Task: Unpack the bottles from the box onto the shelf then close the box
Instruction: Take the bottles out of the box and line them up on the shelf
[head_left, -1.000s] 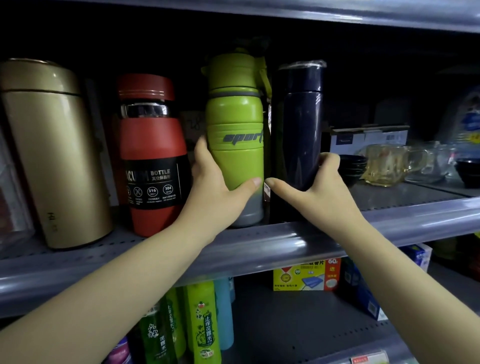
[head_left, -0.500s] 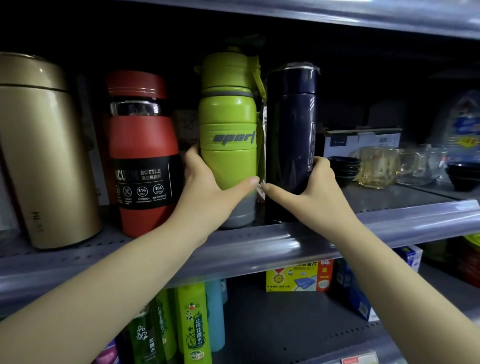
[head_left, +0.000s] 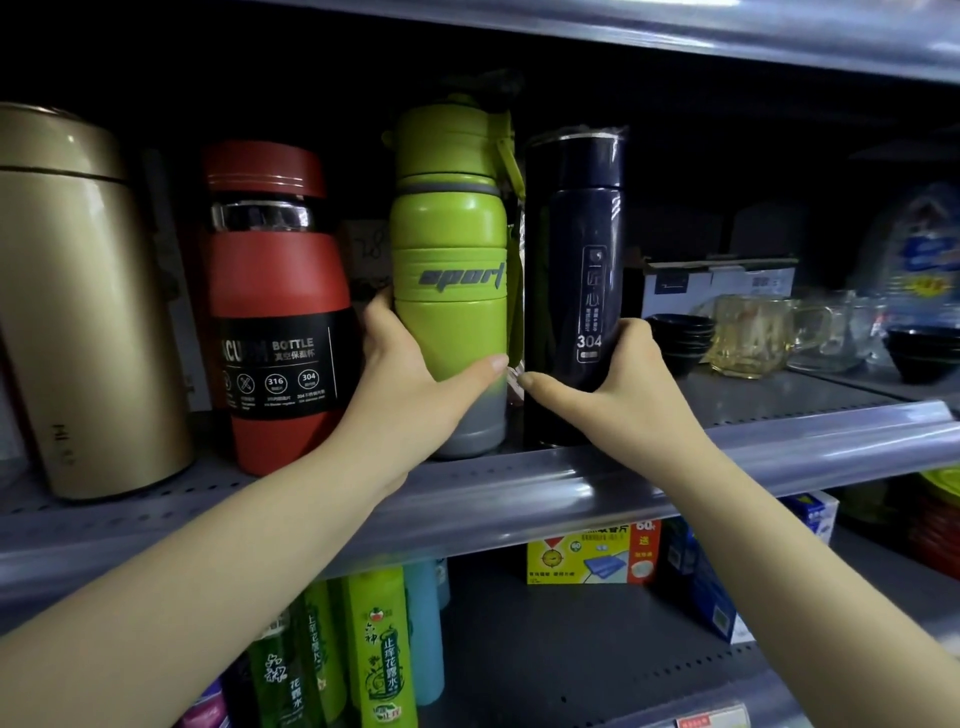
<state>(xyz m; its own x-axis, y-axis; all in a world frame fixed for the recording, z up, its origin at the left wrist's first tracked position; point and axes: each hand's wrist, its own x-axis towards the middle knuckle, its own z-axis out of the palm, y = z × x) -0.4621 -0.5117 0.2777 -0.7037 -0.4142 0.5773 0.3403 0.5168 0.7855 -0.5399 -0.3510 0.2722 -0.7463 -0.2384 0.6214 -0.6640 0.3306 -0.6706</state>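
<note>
A green sport bottle (head_left: 449, 234) stands upright on the grey shelf (head_left: 519, 493), with my left hand (head_left: 410, 384) wrapped around its lower half. Right beside it stands a dark navy flask (head_left: 574, 249) marked 304, and my right hand (head_left: 618, 384) grips its lower part. Both bottles rest on the shelf, nearly touching. To the left stand a red vacuum bottle (head_left: 275, 306) and a gold flask (head_left: 78, 301). The box is out of sight.
Right of the navy flask sit stacked dark bowls (head_left: 680, 338), a glass mug (head_left: 753, 332) and a white carton (head_left: 717, 283). The lower shelf holds green spray bottles (head_left: 379, 649) and a yellow packet (head_left: 592, 553). Another shelf board runs overhead.
The navy flask has turned so that its printed 304 label faces me. Both hands keep their hold on the two bottles, which stay in place on the shelf.
</note>
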